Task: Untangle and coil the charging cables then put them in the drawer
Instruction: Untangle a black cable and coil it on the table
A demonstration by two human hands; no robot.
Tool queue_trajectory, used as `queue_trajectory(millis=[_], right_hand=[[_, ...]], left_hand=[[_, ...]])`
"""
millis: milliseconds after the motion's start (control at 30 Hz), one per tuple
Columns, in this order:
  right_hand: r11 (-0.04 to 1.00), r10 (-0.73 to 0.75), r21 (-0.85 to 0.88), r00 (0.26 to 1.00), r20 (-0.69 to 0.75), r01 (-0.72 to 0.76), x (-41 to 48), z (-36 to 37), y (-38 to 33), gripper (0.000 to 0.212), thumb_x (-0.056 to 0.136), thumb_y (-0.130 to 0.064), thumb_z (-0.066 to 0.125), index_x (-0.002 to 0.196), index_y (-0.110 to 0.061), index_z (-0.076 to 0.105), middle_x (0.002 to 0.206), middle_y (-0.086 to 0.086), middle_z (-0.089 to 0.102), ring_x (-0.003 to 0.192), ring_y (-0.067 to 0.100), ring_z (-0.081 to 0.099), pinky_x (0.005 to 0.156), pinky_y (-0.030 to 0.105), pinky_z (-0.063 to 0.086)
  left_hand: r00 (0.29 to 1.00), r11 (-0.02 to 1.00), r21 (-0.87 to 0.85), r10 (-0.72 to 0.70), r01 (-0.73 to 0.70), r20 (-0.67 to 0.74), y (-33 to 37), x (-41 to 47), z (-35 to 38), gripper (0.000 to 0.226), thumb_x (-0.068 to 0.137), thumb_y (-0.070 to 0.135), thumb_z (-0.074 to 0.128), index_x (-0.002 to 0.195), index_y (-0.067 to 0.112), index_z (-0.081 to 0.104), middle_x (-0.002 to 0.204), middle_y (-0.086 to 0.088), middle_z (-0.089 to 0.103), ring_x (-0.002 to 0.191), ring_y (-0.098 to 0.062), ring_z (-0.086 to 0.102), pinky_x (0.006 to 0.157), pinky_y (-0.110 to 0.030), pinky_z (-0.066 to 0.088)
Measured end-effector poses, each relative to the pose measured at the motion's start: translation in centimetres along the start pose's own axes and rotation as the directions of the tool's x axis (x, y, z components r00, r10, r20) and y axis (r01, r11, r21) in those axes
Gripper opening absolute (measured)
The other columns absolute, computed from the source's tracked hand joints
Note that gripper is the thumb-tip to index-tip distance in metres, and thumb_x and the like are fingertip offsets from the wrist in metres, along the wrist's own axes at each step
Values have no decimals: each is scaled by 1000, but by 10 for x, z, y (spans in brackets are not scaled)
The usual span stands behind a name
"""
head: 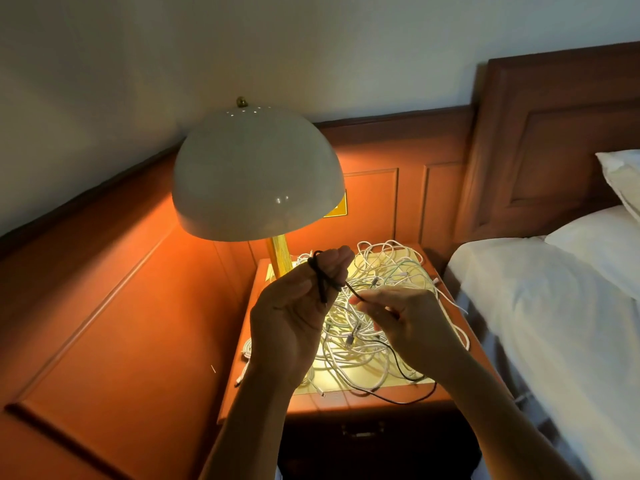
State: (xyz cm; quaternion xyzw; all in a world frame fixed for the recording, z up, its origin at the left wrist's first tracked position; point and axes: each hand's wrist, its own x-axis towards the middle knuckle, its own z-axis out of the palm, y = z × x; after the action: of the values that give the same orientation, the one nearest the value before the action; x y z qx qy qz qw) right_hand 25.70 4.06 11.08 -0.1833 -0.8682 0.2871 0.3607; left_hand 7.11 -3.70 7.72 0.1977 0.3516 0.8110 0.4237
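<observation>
Left hand (294, 308) upright; cable (320, 284) seemingly around

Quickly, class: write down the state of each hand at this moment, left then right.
Left hand: closed, with the black cable looped round its fingers.
Right hand: closed, pinching the same black cable.

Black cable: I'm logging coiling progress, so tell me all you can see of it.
The black cable is thin and matte. A few turns cross round the left hand's raised fingers; a taut stretch runs to the right hand, which pinches it. Its slack seems to trail over the white cables to the nightstand's front edge.
</observation>
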Motion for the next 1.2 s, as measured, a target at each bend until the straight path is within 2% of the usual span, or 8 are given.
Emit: queue_trajectory(millis=[167, 333, 467, 567, 733, 900, 1033, 1200], right_hand=[[998, -18, -54, 1000, -3, 18, -8, 14, 10, 27, 96, -27, 67, 121, -18, 73, 100, -10, 78, 85, -2, 71, 72, 20, 59], [987, -17, -157, 995, 102, 33, -10, 19, 24, 20, 98, -27, 65, 113, -19, 75, 86, -20, 72, 72, -10, 64, 64, 10, 51], [973, -50, -216, 990, 135, 79, 0, 20, 41, 23, 102, -35, 56, 103, -19, 73, 78, -25, 61, 62, -10, 58, 60, 8, 45], [953, -84, -277, 986, 147, 122, 12, 22, 60, 14, 96, -25, 68, 105, -17, 75, 84, -9, 71, 68, 3, 64, 63, 24, 58], [931, -145, -314, 979, 146, 185, 37, 24, 83, 10, 89, -21, 76, 98, -15, 77, 82, -6, 69, 63, 6, 61, 55, 26, 58], [924, -195, -304, 970, 147, 232, 72, 27, 119, 13, 84, -21, 81, 95, -15, 77, 81, -5, 65, 62, 9, 57, 52, 30, 55], [960, -183, -199, 979, 96, 199, 102, 31, 150, 21, 85, -34, 73, 92, -15, 79, 85, -4, 70, 71, 13, 65, 59, 37, 57], [1000, -21, -13, 999, -46, 21, 127, 46, 190, 11, 83, -20, 81, 94, -18, 82, 89, -7, 75, 83, 8, 68, 73, 27, 56]], left_hand=[[998, 997, 58, 56, -56, -7, 5, -5, 11, 59, 96, 15, 54, 149, -6, 40, 153, -30, 42, 141, -44, 45, 119, -61, 31], [978, 988, -63, 147, -139, 146, 10, -6, 31, 42, 93, 8, 52, 130, -11, 58, 138, -31, 58, 134, -45, 53, 116, -51, 39], [978, 970, 183, 135, -163, 158, -6, 19, 22, 40, 96, 7, 45, 128, -10, 61, 128, -24, 67, 128, -40, 59, 116, -48, 41], [991, 905, 413, 62, -106, 120, -21, 40, 17, 45, 94, 29, 44, 122, 4, 67, 127, -12, 71, 127, -28, 62, 117, -44, 41], [981, 741, 671, -110, -27, 160, -39, 80, -4, 67, 96, 66, 24, 116, 24, 73, 128, 3, 71, 127, -13, 62, 122, -48, 32], [885, 578, 816, -389, 16, 258, -55, 110, -21, 118, 86, 90, 15, 108, -14, 64, 101, -31, 65, 99, -43, 62, 99, -45, 42], [812, 636, 761, -507, 126, 289, -62, 123, -29, 105, 94, 72, 3, 126, -7, 65, 124, -20, 70, 122, -32, 64, 114, -46, 44], [795, 735, 652, -503, 186, 341, -59, 137, -37, 104, 98, 66, -2, 124, -10, 63, 122, -27, 69, 120, -37, 64, 104, -36, 50]])
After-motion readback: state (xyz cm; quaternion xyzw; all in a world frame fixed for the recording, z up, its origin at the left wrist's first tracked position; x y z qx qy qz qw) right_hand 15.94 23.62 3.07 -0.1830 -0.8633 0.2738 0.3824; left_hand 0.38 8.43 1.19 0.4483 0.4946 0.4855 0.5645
